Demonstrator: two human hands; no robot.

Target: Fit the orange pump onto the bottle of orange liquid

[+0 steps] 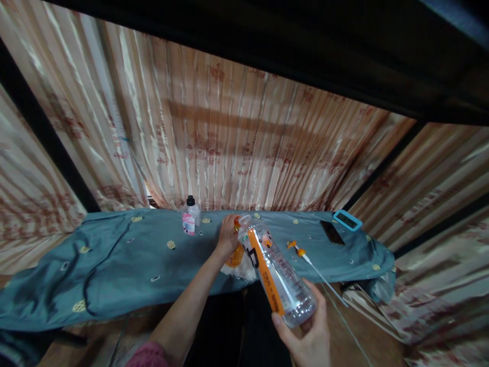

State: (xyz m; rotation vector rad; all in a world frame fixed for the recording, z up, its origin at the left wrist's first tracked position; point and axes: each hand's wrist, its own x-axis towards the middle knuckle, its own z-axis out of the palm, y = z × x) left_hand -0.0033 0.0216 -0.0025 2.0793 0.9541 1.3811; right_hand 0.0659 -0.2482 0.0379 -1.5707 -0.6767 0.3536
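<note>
we hold a clear plastic bottle (274, 269) with an orange label in our right hand (307, 331), fingers wrapped under its base so the open neck tilts away from us and up toward the far edge of the table. gripping it low like that keeps the mouth free and lets the bottle lean over the other hand. our left hand (227, 235) reaches forward and closes on a small orange thing (235, 255), just beside the bottle's neck; what it is we cannot tell, since the hand and bottle cover most of it. it sits on a white lacy cloth (244, 271) at the near edge of the table.

the table is draped in a teal cloth (114, 255) dotted with small gold motifs. a small bottle with a black cap and pink label (190, 216) stands upright near the back, well clear of our hands. to the right lies an orange-tipped pump tube (305, 256), laid flat with its thin straw pointing toward us. farther right rest a dark phone (332, 232) and a blue-framed device (347, 220), side by side. striped curtains (237, 127) hang behind.
</note>
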